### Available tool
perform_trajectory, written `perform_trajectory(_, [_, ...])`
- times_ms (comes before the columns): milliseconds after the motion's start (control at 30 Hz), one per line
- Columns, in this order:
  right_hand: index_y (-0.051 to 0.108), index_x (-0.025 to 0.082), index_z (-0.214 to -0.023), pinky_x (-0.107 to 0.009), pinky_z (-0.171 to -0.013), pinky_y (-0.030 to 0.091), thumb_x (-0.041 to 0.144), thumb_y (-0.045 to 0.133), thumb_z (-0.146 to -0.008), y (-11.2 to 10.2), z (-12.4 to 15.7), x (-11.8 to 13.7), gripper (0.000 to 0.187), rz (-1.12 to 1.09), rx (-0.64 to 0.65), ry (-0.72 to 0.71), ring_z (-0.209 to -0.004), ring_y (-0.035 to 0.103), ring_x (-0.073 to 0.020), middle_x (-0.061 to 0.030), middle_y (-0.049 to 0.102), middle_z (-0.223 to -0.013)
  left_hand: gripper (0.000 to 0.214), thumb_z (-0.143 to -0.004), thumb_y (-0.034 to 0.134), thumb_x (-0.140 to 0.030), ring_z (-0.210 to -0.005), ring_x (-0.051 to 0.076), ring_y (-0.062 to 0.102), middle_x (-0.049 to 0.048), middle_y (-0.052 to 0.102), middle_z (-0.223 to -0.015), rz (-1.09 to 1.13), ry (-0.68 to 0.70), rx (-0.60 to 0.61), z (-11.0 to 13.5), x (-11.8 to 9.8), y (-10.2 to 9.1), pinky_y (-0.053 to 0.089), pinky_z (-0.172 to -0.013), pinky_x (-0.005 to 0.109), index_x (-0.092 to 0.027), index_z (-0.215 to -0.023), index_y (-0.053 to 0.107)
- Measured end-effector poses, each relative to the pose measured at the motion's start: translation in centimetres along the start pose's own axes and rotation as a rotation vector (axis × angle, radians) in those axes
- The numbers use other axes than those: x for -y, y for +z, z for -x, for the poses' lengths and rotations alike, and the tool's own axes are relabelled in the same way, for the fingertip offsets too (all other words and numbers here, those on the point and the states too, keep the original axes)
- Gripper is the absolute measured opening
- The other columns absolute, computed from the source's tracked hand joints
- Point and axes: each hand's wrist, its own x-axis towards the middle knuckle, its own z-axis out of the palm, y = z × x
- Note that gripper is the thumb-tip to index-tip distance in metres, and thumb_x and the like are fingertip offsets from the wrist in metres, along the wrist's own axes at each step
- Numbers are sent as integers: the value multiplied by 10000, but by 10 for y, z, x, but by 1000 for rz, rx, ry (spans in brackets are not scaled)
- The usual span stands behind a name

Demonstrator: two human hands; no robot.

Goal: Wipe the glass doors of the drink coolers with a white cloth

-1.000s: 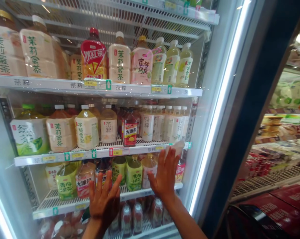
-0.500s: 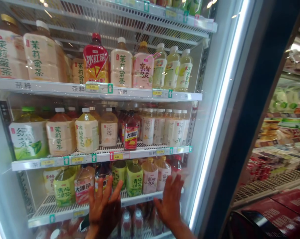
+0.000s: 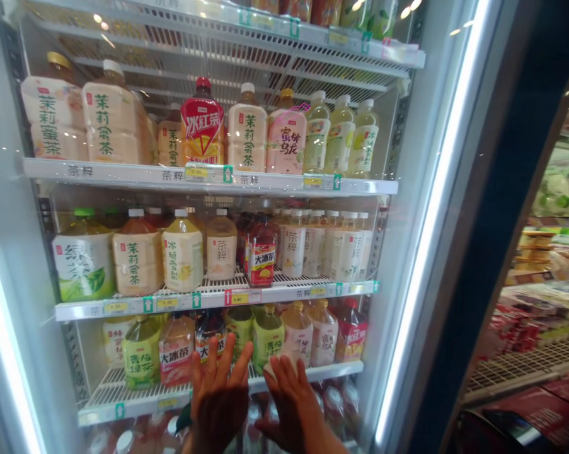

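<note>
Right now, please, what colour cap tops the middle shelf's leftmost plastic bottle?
Green plastic cap, best in the head view.

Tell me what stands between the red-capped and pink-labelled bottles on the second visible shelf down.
One white-capped, cream-labelled bottle, seen in the head view.

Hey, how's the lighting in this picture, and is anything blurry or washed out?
In the head view, the right light strip and left light strip glare nearly white; in the head view, the left hand and right hand look dark and shadowed; also in the head view, the red packs at far right are soft, their print unreadable.
</note>
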Motion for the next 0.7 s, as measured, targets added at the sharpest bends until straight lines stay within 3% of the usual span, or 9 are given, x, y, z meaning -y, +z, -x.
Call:
perform_trajectory(33, [190, 69, -1617, -561, -1296, 57, 691, 484, -901, 1, -12, 3, 994, -3, -9, 4, -1595, 56, -335, -178, 148, -1703, 676, -886, 615, -255, -1581, 245, 147, 41, 409, -1597, 0, 0, 5, 0, -1, 1, 63, -1310, 511, -312, -1531, 421])
perform_trajectory(133, [147, 21, -1612, -652, -1255, 103, 644, 385, -956, 0, -57, -3, 936, 2, -83, 229, -1589, 56, -375, -239, 182, -1682, 569, -907, 573, -252, -1582, 245, 152, 37, 458, -1573, 32, -33, 7, 1, -2, 1, 66, -1306, 526, -307, -1470, 518])
perform_trajectory(200, [111, 19, -1615, -681, -1236, 126, 593, 340, -987, 1, -66, -2, 881, 6, -113, 311, -1588, 57, -383, -247, 162, -1684, 544, -912, 558, -253, -1583, 244, 153, 25, 462, -1573, 56, -27, 42, 4, 1, -3, 64, -1307, 520, -305, -1453, 540])
perform_trajectory(300, [209, 48, -1608, -641, -1255, 143, 554, 461, -964, 6, -45, 17, 856, 11, -77, 197, -1590, 86, -359, -227, 263, -1662, 630, -888, 591, -256, -1587, 269, 128, 16, 408, -1609, 48, -18, 127, 8, 19, -18, 52, -1307, 535, -303, -1504, 472])
perform_trajectory(367, [337, 76, -1572, -597, -1274, 143, 534, 553, -930, 8, -36, 31, 818, 7, -43, 97, -1589, 114, -338, -203, 375, -1620, 721, -871, 634, -265, -1587, 310, 114, 25, 332, -1646, 29, -53, 111, 9, 38, -30, 44, -1293, 596, -319, -1547, 392])
perform_trajectory(433, [391, 98, -1552, -586, -1277, 142, 553, 550, -931, 8, -50, 38, 786, -7, -29, 75, -1588, 127, -328, -183, 408, -1607, 769, -866, 668, -269, -1585, 345, 109, 29, 253, -1677, 34, -96, 53, 7, 56, -38, 37, -1269, 661, -357, -1560, 348])
perform_trajectory(567, [276, 115, -1602, -623, -1256, 157, 652, 454, -949, 6, -99, 44, 864, -25, -19, 200, -1583, 136, -345, -169, 300, -1665, 765, -875, 692, -293, -1585, 362, 100, 4, 169, -1700, 86, -144, -3, 2, 72, -41, 30, -1242, 712, -435, -1541, 344])
perform_trajectory(633, [330, 127, -1584, -603, -1257, 165, 665, 461, -942, 9, -94, 52, 848, -22, -13, 180, -1572, 188, -336, -164, 356, -1641, 748, -889, 681, -310, -1586, 354, 100, 2, 170, -1698, 103, -159, 2, 1, 72, -41, 24, -1248, 702, -431, -1543, 339])
perform_trajectory(700, [483, 162, -1499, -545, -1277, 145, 650, 488, -935, 11, -71, 62, 745, -42, -1, 69, -1546, 274, -293, -128, 494, -1562, 727, -911, 654, -313, -1587, 334, 116, 6, 201, -1688, 114, -160, 9, 1, 72, -42, 18, -1261, 679, -407, -1553, 326])
